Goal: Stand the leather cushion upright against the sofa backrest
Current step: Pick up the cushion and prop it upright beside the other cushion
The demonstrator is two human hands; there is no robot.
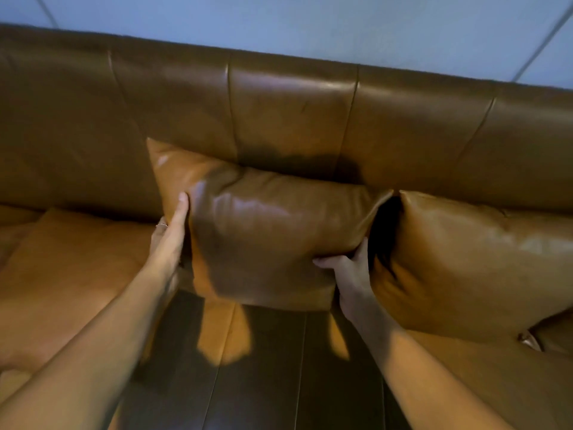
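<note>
A tan leather cushion (263, 231) stands roughly upright in the middle of the sofa, its top edge leaning on the brown leather backrest (291, 110). My left hand (169, 240) grips the cushion's left edge, thumb on the front face and a ring on one finger. At the lower right edge, my right hand (350, 268) pinches the cushion, with the fingers tucked behind it. The cushion's bottom rests on the seat (77, 274).
A second tan leather cushion (471, 268) leans on the backrest just right of the first, almost touching it. Bare seat lies to the left. A pale blue wall (310, 23) runs behind the sofa.
</note>
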